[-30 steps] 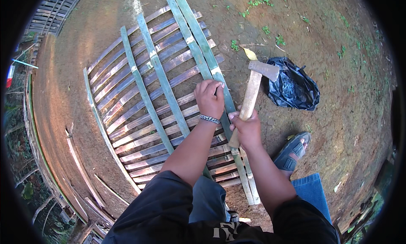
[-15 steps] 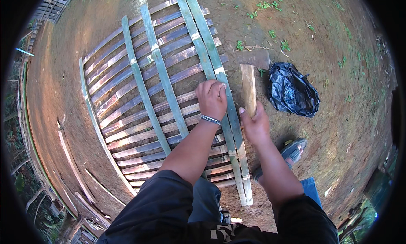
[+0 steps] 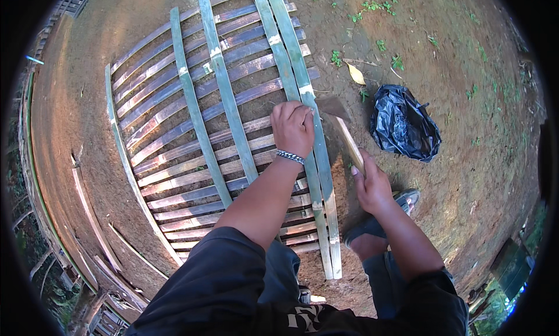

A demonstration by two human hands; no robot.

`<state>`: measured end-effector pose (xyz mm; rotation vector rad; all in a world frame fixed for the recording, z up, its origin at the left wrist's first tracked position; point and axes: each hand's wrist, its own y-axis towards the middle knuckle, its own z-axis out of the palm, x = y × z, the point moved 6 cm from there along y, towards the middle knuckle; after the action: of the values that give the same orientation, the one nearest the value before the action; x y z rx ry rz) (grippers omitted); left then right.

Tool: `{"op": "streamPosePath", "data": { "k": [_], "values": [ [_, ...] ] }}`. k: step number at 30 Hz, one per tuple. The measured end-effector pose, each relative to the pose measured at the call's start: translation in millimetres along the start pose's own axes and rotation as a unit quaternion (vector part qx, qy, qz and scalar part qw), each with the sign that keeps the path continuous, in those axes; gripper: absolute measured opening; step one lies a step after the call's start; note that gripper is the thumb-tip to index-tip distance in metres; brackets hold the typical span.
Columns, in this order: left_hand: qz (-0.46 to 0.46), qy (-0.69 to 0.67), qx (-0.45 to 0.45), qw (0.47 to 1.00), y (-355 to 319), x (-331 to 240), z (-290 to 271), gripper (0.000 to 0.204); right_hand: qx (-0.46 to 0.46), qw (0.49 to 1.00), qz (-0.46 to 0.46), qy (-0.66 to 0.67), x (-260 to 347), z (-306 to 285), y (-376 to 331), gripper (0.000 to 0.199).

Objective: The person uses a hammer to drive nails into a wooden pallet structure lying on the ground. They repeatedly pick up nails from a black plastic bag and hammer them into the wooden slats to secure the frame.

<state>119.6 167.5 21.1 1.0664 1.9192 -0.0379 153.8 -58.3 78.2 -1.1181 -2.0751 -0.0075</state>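
A lattice of split bamboo slats [image 3: 231, 112] lies on the ground before me, with long green strips crossing many narrower brown ones. My left hand [image 3: 291, 128], a chain bracelet on its wrist, is closed and rests on the paired right-hand strips. Its thumb and fingertips pinch together at the outer strip [image 3: 322, 161]; whatever is between them is too small to make out. My right hand [image 3: 372, 185] grips the wooden handle of a hatchet [image 3: 351, 143]. The broad, dark metal head is beside my left fingertips, just right of the outer strip.
A crumpled black plastic bag [image 3: 403, 123] lies on the dirt to the right. Near it are a yellow leaf [image 3: 356, 74] and small green weeds. My sandalled foot [image 3: 406, 200] stands right of the lattice. Loose bamboo lengths [image 3: 93, 211] lie at the left.
The hatchet head has come down and left toward my left fingertips, its handle now tilted. My right hand has moved right and lower. The left hand keeps its place on the strips.
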Motion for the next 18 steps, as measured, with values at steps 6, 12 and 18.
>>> {"op": "streamPosePath", "data": {
  "k": [6, 12, 18],
  "values": [
    [0.003, -0.005, -0.003, 1.000, -0.2, 0.7, -1.0, 0.009, 0.025, 0.999, 0.005, -0.029, -1.5, 6.2, 5.9, 0.045],
    [-0.006, -0.007, 0.002, 1.000, 0.1, 1.6, -0.2, 0.008, 0.006, 0.999, -0.002, -0.034, -2.9, 5.7, 11.3, 0.044],
    [-0.021, -0.001, 0.021, 1.000, 0.7, 3.9, 1.0, 0.008, -0.028, 0.998, -0.031, -0.040, 6.2, -1.3, 9.1, 0.047]
  ]
}}
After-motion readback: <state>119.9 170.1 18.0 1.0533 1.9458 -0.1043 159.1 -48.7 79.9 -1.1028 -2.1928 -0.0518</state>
